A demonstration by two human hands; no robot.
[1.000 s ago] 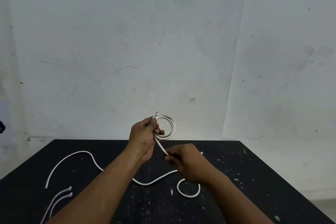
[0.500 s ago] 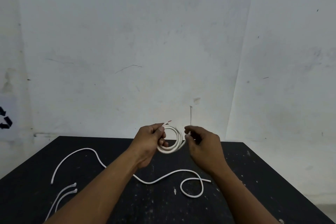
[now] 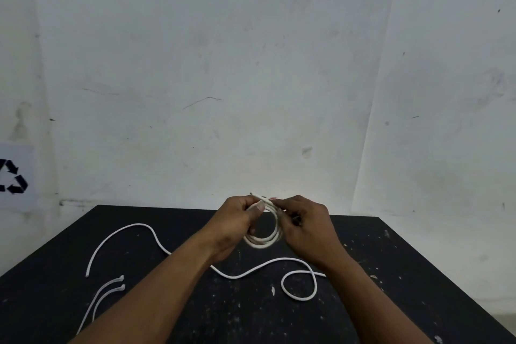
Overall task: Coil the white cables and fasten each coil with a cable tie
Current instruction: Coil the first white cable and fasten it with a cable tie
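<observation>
A scuffed white wall rises behind a black table flecked with pale paint. On the table a long, loose white cable snakes from the left edge to a small loop near the right side, not yet wound.

Above the middle of the table's far edge, a person holds a small coil of white round cable in the air, clear of the surface, between two bare hands. The left hand grips the coil's upper left, thumb pressed down across the turns and fingers curled behind them. The right hand pinches the upper right with curled fingers. The cable's cut ends poke out between the hands, one showing red.

Two thin white plastic cable ties lie side by side near the front-left corner, well apart from the coil and untouched.

The winding of this first cable appears finished, and the step in hand looks to be steadying the turns before fastening. The next move likely calls for one hand to keep the whole bundle pinched while the other reaches for a tie; a slack grip could let the springy turns open.
</observation>
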